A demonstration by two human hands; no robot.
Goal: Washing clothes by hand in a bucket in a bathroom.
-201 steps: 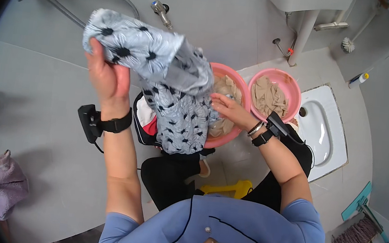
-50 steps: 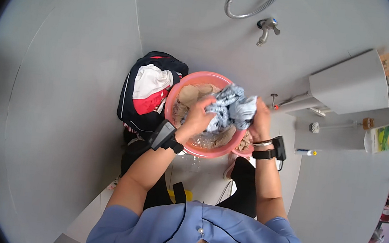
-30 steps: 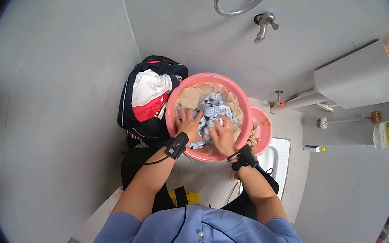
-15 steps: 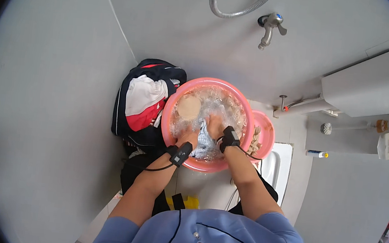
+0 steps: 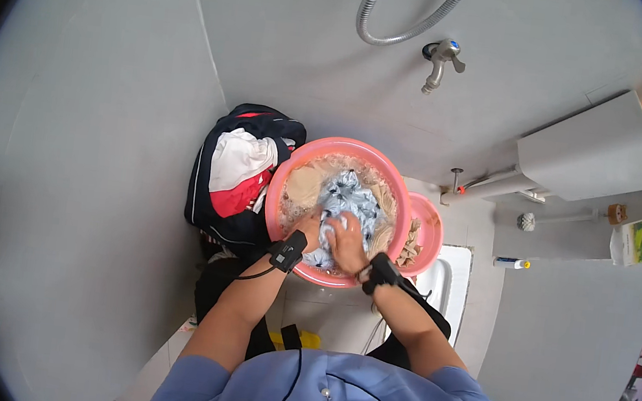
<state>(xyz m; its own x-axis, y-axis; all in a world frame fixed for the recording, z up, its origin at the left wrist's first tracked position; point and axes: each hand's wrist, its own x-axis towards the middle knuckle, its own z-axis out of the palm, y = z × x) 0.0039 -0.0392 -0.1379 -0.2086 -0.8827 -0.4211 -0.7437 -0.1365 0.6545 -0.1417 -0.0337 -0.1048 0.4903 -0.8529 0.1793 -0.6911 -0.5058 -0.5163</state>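
Inside a large pink basin of sudsy water lies a wet light-blue patterned garment, bunched up and partly above the water. My right hand is closed over its near part, fingers curled into the cloth. On the near left side of the basin, my left hand grips the same garment; its fingertips are partly hidden in the folds. Beige cloth floats at the left of the basin, with more along the right side. Both wrists wear black strapped devices with cables.
Left of the basin stands a dark bag of white and red clothes. A smaller pink basin with beige cloth sits at the right, beside a white squat toilet. A metal tap and hose are on the wall.
The light-blue garment has come up out of the suds and spread toward the far side of the basin. My right hand has drawn back nearer to me and closer to the left hand.
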